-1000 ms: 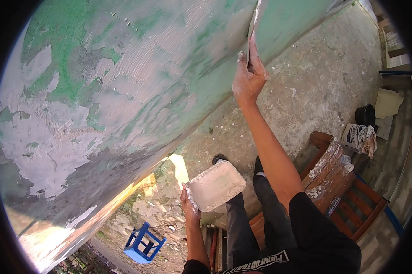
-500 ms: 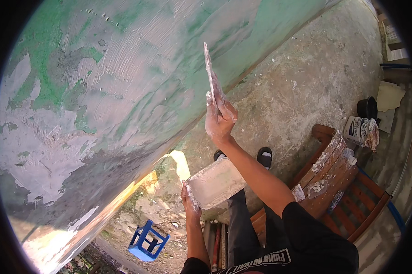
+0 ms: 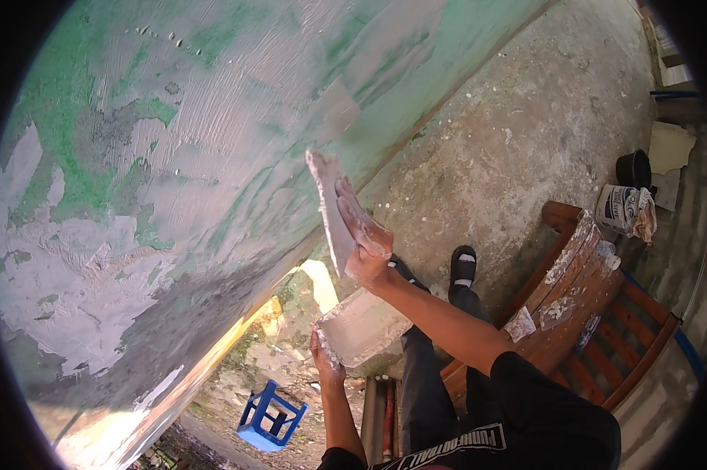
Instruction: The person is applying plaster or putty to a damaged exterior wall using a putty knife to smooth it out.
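My right hand (image 3: 369, 244) is smeared with white paste and closed round a wide, flat putty spreader (image 3: 330, 205). Its paste-coated blade stands nearly upright in front of the lower part of the wall (image 3: 236, 117); whether it touches the surface I cannot tell. That wall is green and largely covered with pale, streaky filler. Lower down, my left hand (image 3: 327, 363) grips the left edge of a shallow rectangular tray (image 3: 367, 329), its fingers partly hidden. Pale paste coats the tray, thickest near the gripping hand. The spreader's lower end is just above the tray's far side.
A blue plastic stool (image 3: 271, 419) lies on rubble at the lower left. To the right stands a paste-spattered wooden bench (image 3: 565, 298). Beyond it are a white bucket (image 3: 621, 207) and a black pail (image 3: 634, 168) on the concrete floor (image 3: 518, 117). My feet are below the tray.
My right hand has come down toward the tray, and the spreader has turned so that more of its face shows. The left hand still holds the tray. The view has shifted slightly.
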The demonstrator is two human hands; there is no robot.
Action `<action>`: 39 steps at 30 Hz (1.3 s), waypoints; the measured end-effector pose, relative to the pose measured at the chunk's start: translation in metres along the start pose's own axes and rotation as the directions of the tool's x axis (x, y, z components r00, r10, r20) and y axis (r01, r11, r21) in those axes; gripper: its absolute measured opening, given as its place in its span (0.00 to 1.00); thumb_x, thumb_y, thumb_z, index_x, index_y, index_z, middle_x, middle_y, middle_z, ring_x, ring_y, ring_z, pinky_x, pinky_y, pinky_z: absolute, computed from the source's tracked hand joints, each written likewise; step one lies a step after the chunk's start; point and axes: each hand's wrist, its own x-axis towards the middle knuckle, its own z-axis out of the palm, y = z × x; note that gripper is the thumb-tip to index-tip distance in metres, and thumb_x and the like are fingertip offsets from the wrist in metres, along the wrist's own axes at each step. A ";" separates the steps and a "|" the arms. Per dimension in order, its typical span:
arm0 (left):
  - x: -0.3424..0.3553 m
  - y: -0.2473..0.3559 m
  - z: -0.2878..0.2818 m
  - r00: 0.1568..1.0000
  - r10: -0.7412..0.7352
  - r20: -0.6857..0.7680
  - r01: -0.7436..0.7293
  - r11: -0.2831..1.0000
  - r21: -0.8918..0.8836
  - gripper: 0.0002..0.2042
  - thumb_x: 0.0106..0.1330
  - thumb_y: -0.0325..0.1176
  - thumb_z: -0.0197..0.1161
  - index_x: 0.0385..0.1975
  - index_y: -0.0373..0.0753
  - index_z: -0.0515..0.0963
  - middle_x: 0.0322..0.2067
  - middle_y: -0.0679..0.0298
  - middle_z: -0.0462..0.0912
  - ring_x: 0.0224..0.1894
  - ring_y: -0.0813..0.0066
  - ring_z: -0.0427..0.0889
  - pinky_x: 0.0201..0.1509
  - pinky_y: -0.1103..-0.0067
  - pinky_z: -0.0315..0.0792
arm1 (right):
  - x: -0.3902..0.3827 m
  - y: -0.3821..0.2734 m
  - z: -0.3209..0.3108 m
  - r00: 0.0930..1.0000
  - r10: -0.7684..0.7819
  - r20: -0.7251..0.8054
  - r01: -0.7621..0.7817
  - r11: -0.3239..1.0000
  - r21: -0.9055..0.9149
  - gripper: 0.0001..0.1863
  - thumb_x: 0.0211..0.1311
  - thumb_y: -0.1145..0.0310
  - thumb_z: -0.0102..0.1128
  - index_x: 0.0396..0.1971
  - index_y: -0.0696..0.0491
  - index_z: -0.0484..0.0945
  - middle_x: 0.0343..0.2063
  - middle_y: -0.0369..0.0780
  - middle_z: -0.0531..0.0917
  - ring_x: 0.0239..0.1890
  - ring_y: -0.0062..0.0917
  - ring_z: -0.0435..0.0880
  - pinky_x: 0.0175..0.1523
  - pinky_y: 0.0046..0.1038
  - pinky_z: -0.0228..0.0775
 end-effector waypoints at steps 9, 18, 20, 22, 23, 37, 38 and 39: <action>0.018 0.014 0.008 0.999 -0.032 -0.041 0.031 0.999 -0.018 0.16 0.71 0.44 0.49 0.48 0.39 0.72 0.40 0.66 0.78 0.40 0.77 0.77 0.44 0.79 0.73 | 0.047 0.006 0.033 0.971 0.224 -0.079 -0.229 0.972 -0.054 0.35 0.39 0.90 0.50 0.55 0.57 0.70 0.52 0.53 0.74 0.58 0.46 0.69 0.57 0.35 0.68; 0.042 0.033 0.018 0.996 0.021 0.082 -0.030 0.993 0.112 0.16 0.71 0.43 0.47 0.48 0.39 0.72 0.40 0.65 0.78 0.40 0.77 0.77 0.45 0.78 0.73 | 0.009 0.005 -0.010 0.998 0.058 0.029 -0.061 0.994 0.086 0.34 0.41 0.91 0.49 0.54 0.53 0.73 0.56 0.46 0.72 0.59 0.41 0.70 0.58 0.34 0.68; 0.049 0.037 0.018 0.995 -0.086 0.049 0.080 0.990 0.114 0.15 0.71 0.43 0.48 0.48 0.39 0.72 0.39 0.66 0.78 0.40 0.77 0.77 0.45 0.79 0.73 | 0.024 0.015 -0.005 0.984 0.158 -0.083 -0.156 0.987 0.034 0.34 0.41 0.90 0.49 0.54 0.53 0.73 0.55 0.46 0.73 0.59 0.41 0.70 0.59 0.33 0.68; 0.050 0.040 0.030 0.995 -0.078 0.060 0.069 0.987 0.145 0.15 0.71 0.42 0.48 0.48 0.39 0.72 0.39 0.66 0.78 0.40 0.78 0.77 0.45 0.79 0.73 | 0.035 0.028 -0.001 0.950 0.242 -0.199 -0.250 0.968 -0.016 0.34 0.40 0.90 0.49 0.54 0.52 0.73 0.55 0.46 0.73 0.58 0.40 0.71 0.59 0.33 0.68; 0.050 0.039 0.036 0.995 -0.069 0.065 0.058 0.985 0.163 0.15 0.71 0.42 0.49 0.48 0.39 0.72 0.39 0.66 0.78 0.40 0.78 0.77 0.45 0.79 0.73 | 0.038 0.035 0.002 0.954 0.265 -0.140 -0.270 0.963 -0.020 0.35 0.41 0.90 0.49 0.54 0.51 0.73 0.55 0.46 0.73 0.59 0.40 0.70 0.59 0.33 0.68; 0.054 0.033 0.044 0.996 -0.056 0.068 0.037 0.967 0.253 0.15 0.71 0.43 0.47 0.48 0.41 0.71 0.42 0.66 0.77 0.42 0.76 0.77 0.49 0.78 0.72 | 0.003 0.043 -0.014 0.950 0.285 -0.129 -0.280 0.958 0.051 0.29 0.46 0.89 0.49 0.53 0.58 0.72 0.53 0.49 0.75 0.57 0.38 0.72 0.60 0.32 0.67; 0.054 0.031 0.045 0.997 -0.062 0.054 0.046 0.965 0.257 0.15 0.71 0.44 0.47 0.47 0.41 0.71 0.40 0.66 0.77 0.42 0.76 0.77 0.48 0.78 0.72 | 0.018 0.053 -0.015 0.914 0.335 -0.228 -0.332 0.942 0.055 0.28 0.47 0.89 0.49 0.53 0.59 0.71 0.52 0.50 0.75 0.56 0.40 0.73 0.59 0.33 0.67; 0.055 0.030 0.047 0.997 -0.066 0.043 0.052 0.964 0.261 0.15 0.71 0.44 0.47 0.46 0.41 0.72 0.39 0.66 0.78 0.41 0.76 0.77 0.48 0.78 0.72 | 0.028 0.063 -0.012 0.913 0.366 -0.182 -0.361 0.931 0.060 0.29 0.47 0.88 0.50 0.55 0.60 0.69 0.53 0.51 0.73 0.58 0.42 0.71 0.59 0.33 0.67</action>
